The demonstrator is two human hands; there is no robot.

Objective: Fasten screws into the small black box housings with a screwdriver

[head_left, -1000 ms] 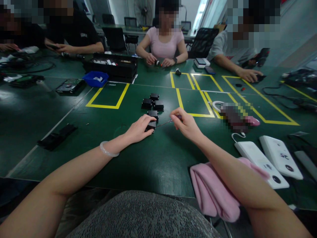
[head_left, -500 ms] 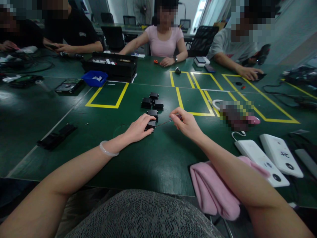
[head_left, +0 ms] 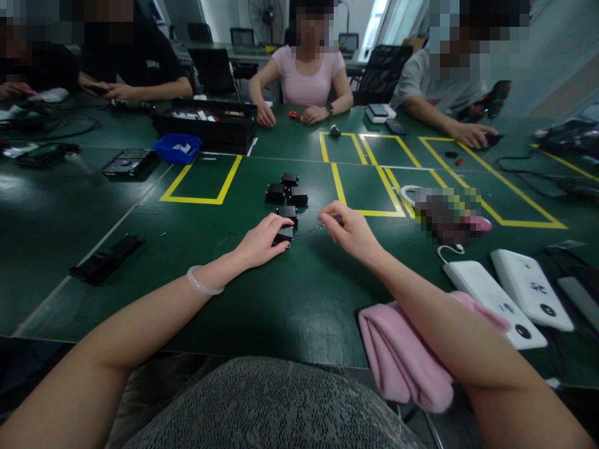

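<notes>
My left hand (head_left: 260,242) presses a small black box (head_left: 283,235) down on the green table (head_left: 290,299), fingers closed over it. My right hand (head_left: 352,231) pinches a thin screwdriver (head_left: 309,229) whose metal tip points left into that box. Just behind lies another black box (head_left: 288,213). Three more black boxes (head_left: 286,189) sit in a cluster further back.
A pink cloth (head_left: 402,355) lies under my right forearm. Two white devices (head_left: 508,293) rest at the right. A flat black part (head_left: 107,255) lies at the left. Yellow tape rectangles (head_left: 369,168), a blue bin (head_left: 178,148) and a black tray (head_left: 210,123) lie further back. Other people sit around the table's far side.
My hands have stayed in place on the box and screwdriver. The person in pink across the table reached out an arm and drew it back.
</notes>
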